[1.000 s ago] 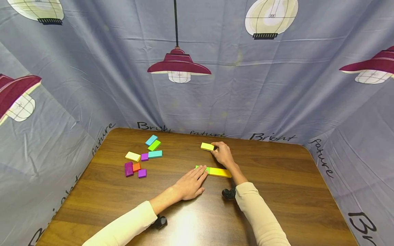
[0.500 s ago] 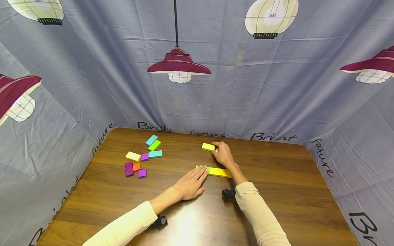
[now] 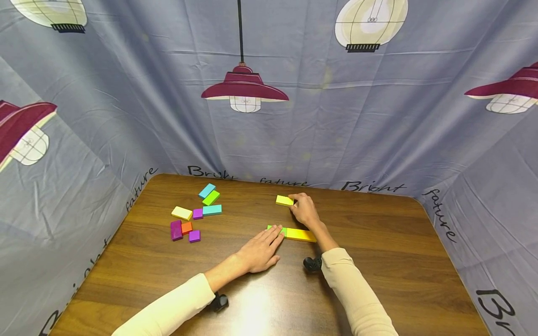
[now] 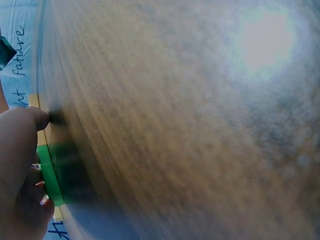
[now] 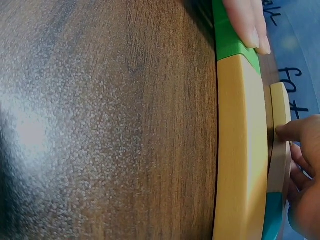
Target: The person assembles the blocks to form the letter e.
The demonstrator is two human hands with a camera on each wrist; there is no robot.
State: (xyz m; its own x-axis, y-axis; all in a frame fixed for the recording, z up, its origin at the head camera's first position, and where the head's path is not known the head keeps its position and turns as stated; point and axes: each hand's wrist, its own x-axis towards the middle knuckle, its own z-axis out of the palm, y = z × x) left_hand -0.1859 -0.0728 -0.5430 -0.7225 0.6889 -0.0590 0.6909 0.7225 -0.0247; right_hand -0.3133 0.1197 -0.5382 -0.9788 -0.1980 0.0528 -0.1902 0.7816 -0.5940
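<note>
My left hand (image 3: 258, 252) lies with straight fingers on a green block (image 3: 284, 232), whose long side shows below the fingers in the left wrist view. An orange-yellow block (image 3: 300, 235) meets its right end. Farther back, my right hand (image 3: 304, 209) pinches a yellow block (image 3: 285, 200) near its right end, thumb on the near side. In the right wrist view, a tan stretch and a teal piece (image 5: 272, 215) continue in line with the yellow block (image 5: 281, 102), beside the fingers. From the head view the hand hides that part.
At the left of the wooden table (image 3: 399, 261) lie several loose blocks: blue (image 3: 207, 191), lime green (image 3: 211, 198), turquoise (image 3: 212, 210), pale yellow (image 3: 182, 213), orange-red (image 3: 187, 228), and some purple ones (image 3: 194, 236). A printed curtain (image 3: 269, 140) stands behind the table's back edge.
The yellow block and my right hand have shifted very slightly to the right. My left hand stays in place on the green block.
</note>
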